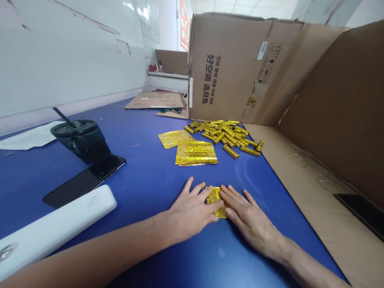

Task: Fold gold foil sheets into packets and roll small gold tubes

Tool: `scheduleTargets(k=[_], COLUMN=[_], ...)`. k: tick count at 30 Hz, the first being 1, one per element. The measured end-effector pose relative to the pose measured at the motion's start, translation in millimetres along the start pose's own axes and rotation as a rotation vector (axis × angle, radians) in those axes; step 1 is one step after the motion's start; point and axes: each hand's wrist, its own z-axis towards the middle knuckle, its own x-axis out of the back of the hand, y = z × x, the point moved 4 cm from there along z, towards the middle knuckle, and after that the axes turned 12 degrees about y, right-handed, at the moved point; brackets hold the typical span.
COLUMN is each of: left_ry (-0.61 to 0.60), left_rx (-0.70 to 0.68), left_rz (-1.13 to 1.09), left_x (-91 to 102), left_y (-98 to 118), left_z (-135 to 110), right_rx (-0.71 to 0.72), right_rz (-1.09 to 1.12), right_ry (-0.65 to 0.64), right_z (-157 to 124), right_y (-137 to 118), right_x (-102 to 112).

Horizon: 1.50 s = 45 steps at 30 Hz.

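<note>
While a left hand (pixel 192 210) lies palm down with its fingers spread, the index finger over a shiny, gold, foil-like sheet (pixel 215 195), a right hand (pixel 251 219) covers the sheet's right side, some fingers close together, the outermost apart. The sheet lies between them on a smooth blue tabletop (pixel 144 172). Beyond it, overlapping flat, rectangular gold sheets (pixel 196 152) lie near a heap of narrow gold tubes (pixel 226 134).

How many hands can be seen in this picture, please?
2: the left hand is over the left part of the gold sheet, the right hand over its right edge. No others show.
</note>
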Motion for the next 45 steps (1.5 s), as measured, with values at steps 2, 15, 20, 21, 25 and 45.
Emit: scheduleTargets(k=[2, 15, 20, 21, 25, 45], left_ry=[-0.005, -0.025, -0.014, -0.008, 0.016, 0.093], left_rx=[0.001, 0.011, 0.057, 0.074, 0.132, -0.1], left_rz=[0.001, -0.045, -0.099, -0.104, -0.097, -0.139], left_x=[0.4, 2.1, 4.3, 4.2, 3.2, 3.9], left_y=[0.3, -1.3, -3.4, -3.8, -4.2, 1.2], left_z=[0.2, -1.3, -3.2, -3.5, -3.6, -3.0], right_rx=[-0.025, -0.026, -0.016, -0.014, -0.004, -0.001], right_rz=[-0.02, -0.189, -0.212, -0.205, -0.186, -0.204], right_ry=[0.024, -0.03, -0.032, -0.021, 0.03, 0.035], right_z=[1.5, 2.7, 2.9, 2.9, 2.9, 2.2], right_y=[0.2, -3.4, -5.5, -5.7, -6.2, -6.7], right_x=[-0.7, -8.1, -8.2, -7.8, -6.0, -6.7])
